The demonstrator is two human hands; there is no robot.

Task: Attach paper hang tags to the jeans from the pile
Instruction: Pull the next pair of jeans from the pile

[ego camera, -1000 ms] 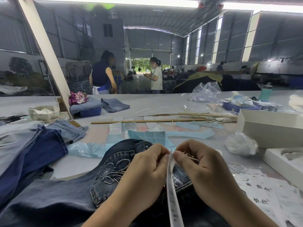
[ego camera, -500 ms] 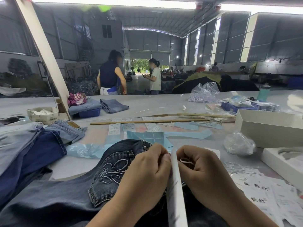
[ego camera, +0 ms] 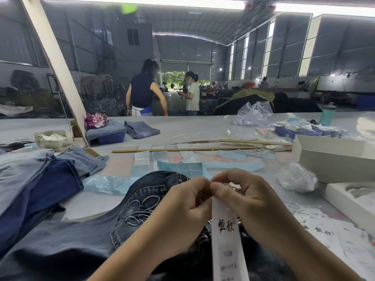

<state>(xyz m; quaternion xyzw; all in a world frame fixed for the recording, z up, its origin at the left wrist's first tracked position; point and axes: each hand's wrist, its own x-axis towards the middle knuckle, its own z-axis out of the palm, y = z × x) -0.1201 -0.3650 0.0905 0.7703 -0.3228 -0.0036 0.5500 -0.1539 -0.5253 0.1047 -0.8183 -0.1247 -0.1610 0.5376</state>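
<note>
Dark jeans (ego camera: pixel 85 236) with a white embroidered back pocket lie across the near table edge. A long white paper hang tag (ego camera: pixel 226 238) with black characters hangs down over them, its face turned to me. My left hand (ego camera: pixel 182 211) and my right hand (ego camera: pixel 249 201) meet at the tag's top end, thumbs and fingertips pinching it together. A thin white string runs between the fingers. The spot where the tag meets the jeans is hidden by my hands. A pile of blue jeans (ego camera: pixel 30 179) lies at the left.
More loose white tags (ego camera: pixel 328 234) lie at the right, beside open white boxes (ego camera: pixel 334 161) and a crumpled plastic bag (ego camera: pixel 296 177). Blue paper pieces (ego camera: pixel 182 169) and wooden sticks (ego camera: pixel 182 149) lie mid-table. Two people (ego camera: pixel 142 90) stand beyond the table's far edge.
The tag has turned from edge-on to face me, showing its printed characters. My hands have closed together at its top end.
</note>
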